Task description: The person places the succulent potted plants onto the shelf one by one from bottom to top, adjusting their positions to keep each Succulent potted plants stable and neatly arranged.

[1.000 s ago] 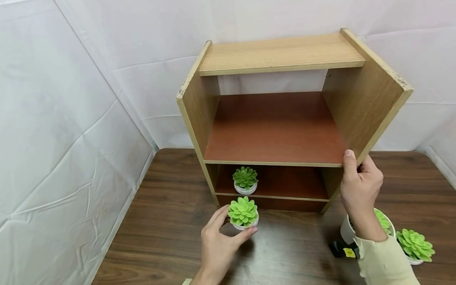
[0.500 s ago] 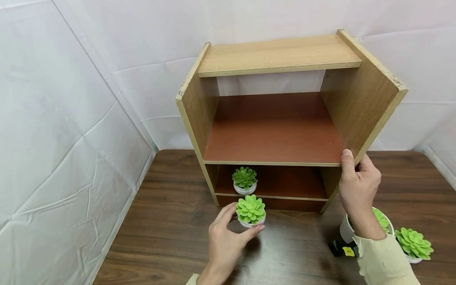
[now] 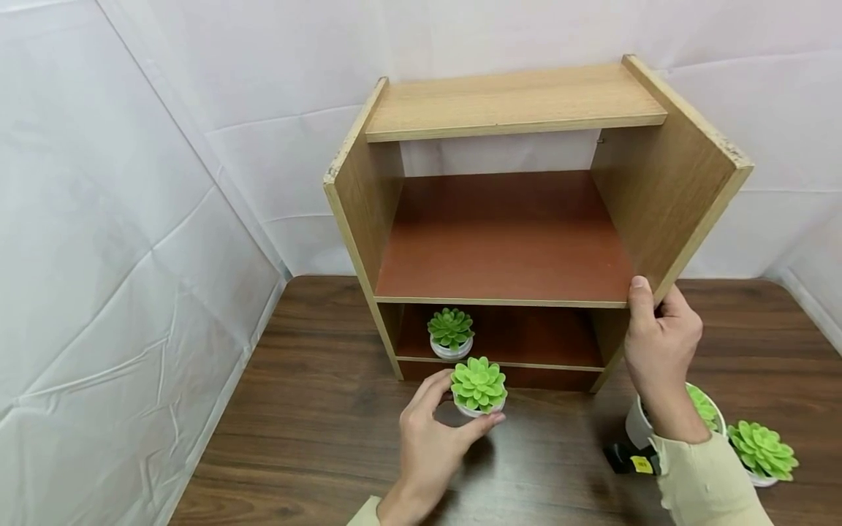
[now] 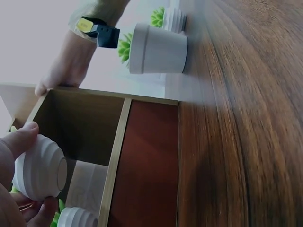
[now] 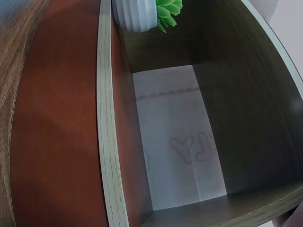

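The left hand (image 3: 430,446) pinches the white pot of a small green succulent (image 3: 479,386) between thumb and fingers, in front of the shelf unit's lower compartment; the left wrist view shows that pot (image 4: 41,168) off the table. A second potted succulent (image 3: 450,332) stands at the left of the lower shelf (image 3: 533,343). On the unit's right side, the right hand (image 3: 663,343) grips the front edge, thumb on the middle shelf (image 3: 506,241). In the right wrist view, a white ribbed pot (image 5: 136,14) sits inside the compartment.
At the right of the table (image 3: 296,438) stand a larger white pot (image 3: 638,424) with a green plant and another small succulent (image 3: 763,449), partly behind the right forearm. A black strap with a yellow label (image 3: 641,464) is at the right wrist. White sheeting (image 3: 131,219) surrounds the table.
The left hand has moved to the right and slightly up with the succulent. The shelf unit's right side and the right hand have shifted slightly left.
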Demonstrator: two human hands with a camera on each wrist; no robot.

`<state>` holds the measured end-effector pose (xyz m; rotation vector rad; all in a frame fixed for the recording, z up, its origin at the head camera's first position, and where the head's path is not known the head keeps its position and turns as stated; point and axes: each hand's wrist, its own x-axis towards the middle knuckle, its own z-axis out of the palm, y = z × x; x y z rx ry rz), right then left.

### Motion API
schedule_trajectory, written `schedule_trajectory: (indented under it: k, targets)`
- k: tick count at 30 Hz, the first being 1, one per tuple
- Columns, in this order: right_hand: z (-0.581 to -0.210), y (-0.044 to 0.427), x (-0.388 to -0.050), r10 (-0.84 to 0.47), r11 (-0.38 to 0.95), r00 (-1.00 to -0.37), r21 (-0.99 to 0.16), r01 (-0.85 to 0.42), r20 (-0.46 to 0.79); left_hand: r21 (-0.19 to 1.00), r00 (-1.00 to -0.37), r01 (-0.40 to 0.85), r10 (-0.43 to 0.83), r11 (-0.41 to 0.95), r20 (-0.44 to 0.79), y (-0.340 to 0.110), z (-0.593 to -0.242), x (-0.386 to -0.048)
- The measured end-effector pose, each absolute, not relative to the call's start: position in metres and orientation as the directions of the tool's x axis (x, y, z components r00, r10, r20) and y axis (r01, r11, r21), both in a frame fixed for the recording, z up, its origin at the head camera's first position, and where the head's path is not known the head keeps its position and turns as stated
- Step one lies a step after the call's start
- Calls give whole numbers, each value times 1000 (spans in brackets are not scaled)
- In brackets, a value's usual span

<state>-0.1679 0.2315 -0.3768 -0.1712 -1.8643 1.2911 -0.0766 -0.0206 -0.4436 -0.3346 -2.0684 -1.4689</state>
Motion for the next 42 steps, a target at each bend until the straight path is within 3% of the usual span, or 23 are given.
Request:
schedule_trajectory:
  k: [29, 42]
  targets:
    - [-375, 227, -173, 521, 455, -640, -819, -351, 564, 740, -774, 536, -114, 407, 623, 0, -452, -83]
    - [-377, 230, -170, 558, 428, -629, -837, -340, 541, 771, -802, 521, -97, 367, 589, 14, -454, -87]
